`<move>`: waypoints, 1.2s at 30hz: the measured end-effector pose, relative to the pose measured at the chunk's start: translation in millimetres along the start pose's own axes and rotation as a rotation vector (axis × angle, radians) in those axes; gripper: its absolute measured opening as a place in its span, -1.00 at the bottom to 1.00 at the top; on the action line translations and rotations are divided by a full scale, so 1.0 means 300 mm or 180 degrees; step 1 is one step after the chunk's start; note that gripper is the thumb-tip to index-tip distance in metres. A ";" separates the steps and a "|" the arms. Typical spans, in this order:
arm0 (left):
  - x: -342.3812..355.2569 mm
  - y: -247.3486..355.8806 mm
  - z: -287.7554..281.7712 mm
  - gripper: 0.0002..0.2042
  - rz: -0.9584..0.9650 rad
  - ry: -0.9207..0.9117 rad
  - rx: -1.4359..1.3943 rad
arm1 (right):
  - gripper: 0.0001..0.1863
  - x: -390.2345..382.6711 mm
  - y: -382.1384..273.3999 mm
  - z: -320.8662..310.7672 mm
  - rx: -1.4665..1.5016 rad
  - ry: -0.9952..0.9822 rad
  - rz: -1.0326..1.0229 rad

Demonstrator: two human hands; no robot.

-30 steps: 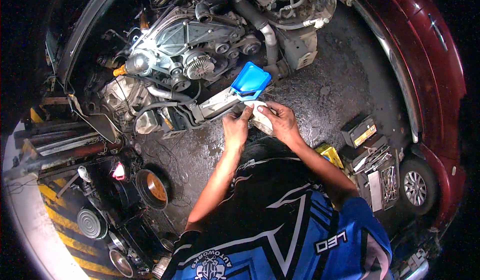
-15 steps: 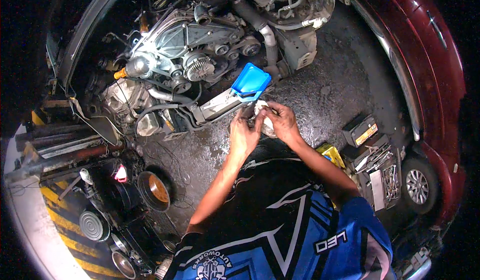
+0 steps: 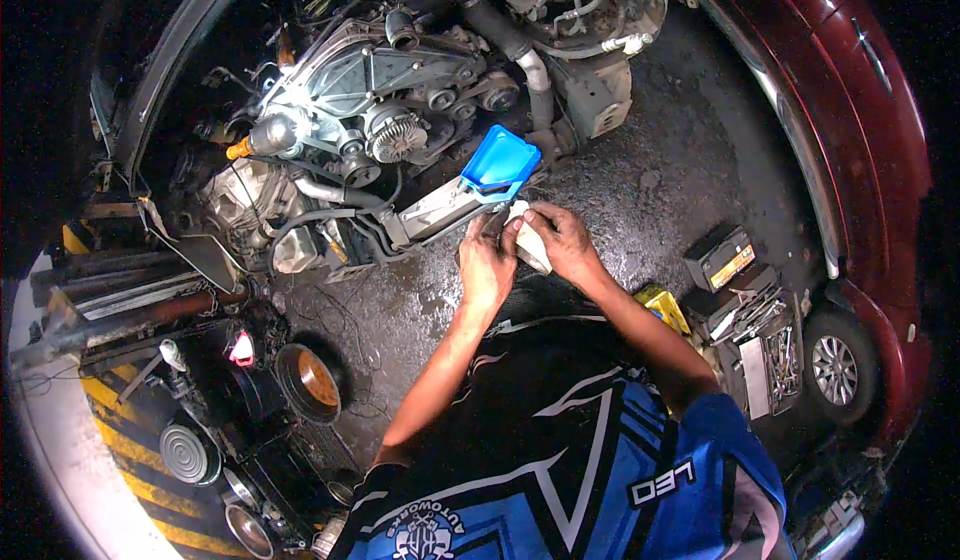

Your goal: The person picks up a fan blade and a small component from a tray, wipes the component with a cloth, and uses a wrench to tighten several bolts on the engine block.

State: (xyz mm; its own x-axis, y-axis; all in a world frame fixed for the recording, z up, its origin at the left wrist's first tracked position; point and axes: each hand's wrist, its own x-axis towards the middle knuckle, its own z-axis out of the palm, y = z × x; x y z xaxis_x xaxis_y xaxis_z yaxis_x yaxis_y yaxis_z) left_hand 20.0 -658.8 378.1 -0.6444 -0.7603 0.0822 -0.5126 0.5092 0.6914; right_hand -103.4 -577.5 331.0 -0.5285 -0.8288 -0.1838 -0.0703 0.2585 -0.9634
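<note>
In the middle of the view my left hand (image 3: 485,265) and my right hand (image 3: 565,240) both have fingers closed on a whitish, folded piece that looks like a rag or pad (image 3: 532,250); some fingertips are hidden behind it. Just above them a blue plastic tray-like piece (image 3: 499,160) rests at the end of a pale metal bar (image 3: 435,207). Beyond these is a grimy engine (image 3: 370,80) with pulleys, a finned round part (image 3: 398,138) and hoses.
A dark red vehicle body (image 3: 870,130) and wheel (image 3: 832,370) line the right, beside a battery (image 3: 718,260), yellow box (image 3: 660,310) and tray of tools (image 3: 775,365). At lower left are a round pan (image 3: 307,385), greasy parts and yellow-striped flooring (image 3: 150,490). Wet dark floor (image 3: 640,190) lies beneath.
My left hand has moved a little to the right since a second ago, and the fingers of both hands have shifted on the whitish piece, which is turned slightly.
</note>
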 end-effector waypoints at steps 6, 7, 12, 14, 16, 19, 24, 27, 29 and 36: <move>-0.002 -0.011 0.003 -0.69 -0.0071 -0.0017 0.0051 | -0.66 0.004 -0.017 -0.004 0.0324 -0.0088 0.0136; -0.002 -0.008 0.004 -0.69 -0.0137 -0.0050 -0.0043 | -0.66 0.004 -0.010 -0.004 0.0324 -0.0082 0.0138; 0.004 0.009 -0.005 -0.75 -0.0305 0.0086 -0.0415 | -0.69 0.005 0.006 -0.002 0.0311 -0.0021 0.0087; 0.014 0.027 -0.016 -0.75 -0.0273 0.0045 -0.0459 | -0.70 0.006 -0.002 -0.007 0.0389 -0.0047 0.0081; 0.015 0.040 -0.024 -0.74 -0.0366 -0.0132 -0.0338 | -0.70 0.003 -0.019 -0.012 0.0467 -0.0086 0.0079; 0.022 0.034 0.003 -0.72 -0.0132 -0.0053 0.0076 | -0.71 0.004 -0.027 -0.020 0.0586 -0.0129 -0.0022; 0.030 0.037 -0.026 -0.70 0.0060 -0.0389 0.0095 | -0.69 0.002 -0.038 -0.037 0.0106 -0.0310 0.0081; 0.037 0.038 -0.033 -0.70 -0.0027 -0.0415 -0.0080 | -0.64 0.001 -0.024 -0.046 0.0031 -0.0633 0.0165; 0.038 0.034 -0.028 -0.70 -0.0061 -0.0384 -0.0170 | -0.62 0.004 -0.012 -0.045 -0.0046 -0.0639 0.0088; 0.049 0.023 -0.027 -0.72 0.0035 -0.0137 -0.0256 | -0.57 -0.023 -0.079 -0.053 -0.0487 -0.0676 -0.0070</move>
State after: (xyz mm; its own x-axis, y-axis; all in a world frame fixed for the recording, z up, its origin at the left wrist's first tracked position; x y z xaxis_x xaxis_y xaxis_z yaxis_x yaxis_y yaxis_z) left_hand 11.8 -669.7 389.9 -0.6744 -0.7359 0.0605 -0.4591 0.4820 0.7462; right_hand -111.6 -570.0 358.2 -0.3371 -0.9165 -0.2155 -0.2155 0.2979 -0.9300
